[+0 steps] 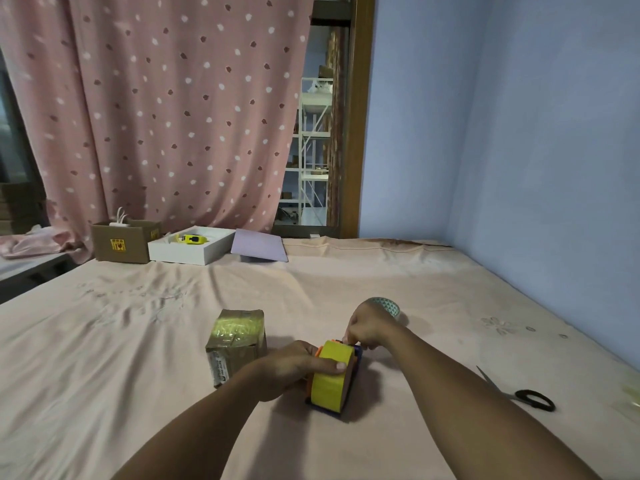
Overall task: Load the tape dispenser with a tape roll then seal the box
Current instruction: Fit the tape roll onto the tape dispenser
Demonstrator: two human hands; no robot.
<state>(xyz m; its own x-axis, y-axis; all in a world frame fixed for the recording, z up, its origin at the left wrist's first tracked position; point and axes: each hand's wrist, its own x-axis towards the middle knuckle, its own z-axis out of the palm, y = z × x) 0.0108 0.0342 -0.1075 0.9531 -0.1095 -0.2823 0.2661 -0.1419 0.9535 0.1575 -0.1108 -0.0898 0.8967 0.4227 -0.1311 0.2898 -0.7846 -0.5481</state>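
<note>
Both hands work at the tape dispenser [349,382] on the bed [138,341]. My left hand [294,367] wraps its left side, thumb lying across the yellow tape roll [330,375] seated in it. My right hand [369,327] pinches something small at the dispenser's far end; what exactly, I cannot tell. Small taped cardboard box [235,341] sits just left of my left hand. Patterned tape roll [386,304] lies behind my right hand. Scissors [519,393] lie well to the right.
</note>
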